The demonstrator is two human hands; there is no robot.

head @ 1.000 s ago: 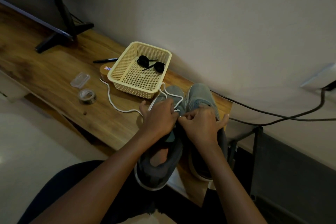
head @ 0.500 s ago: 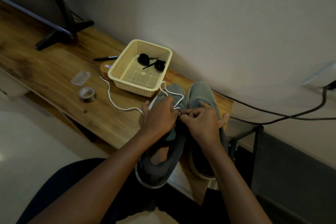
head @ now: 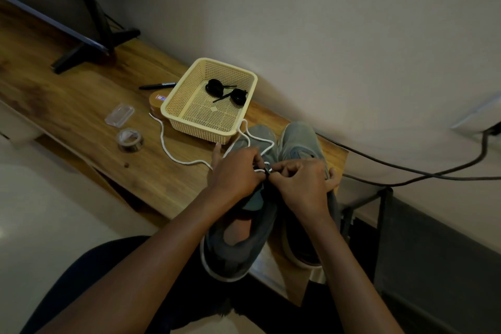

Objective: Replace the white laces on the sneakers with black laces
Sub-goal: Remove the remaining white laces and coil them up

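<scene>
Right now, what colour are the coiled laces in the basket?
Black; the coiled laces in the basket show best in the head view.

Our wooden table along the wall, and what rests on it.

At the far end of the wooden table (head: 81,106) we see a black stand foot (head: 81,55). A black pen (head: 157,86) lies just beside the cream basket (head: 200,130), with a brown disc (head: 155,102) tucked against the basket's left corner. Nearer the front edge sit a clear plastic case (head: 119,116) and a tape roll (head: 130,139). A white lace (head: 173,153) trails over the wood to two grey sneakers (head: 298,141), which stand side by side at the right end with their heels at the front edge.
</scene>
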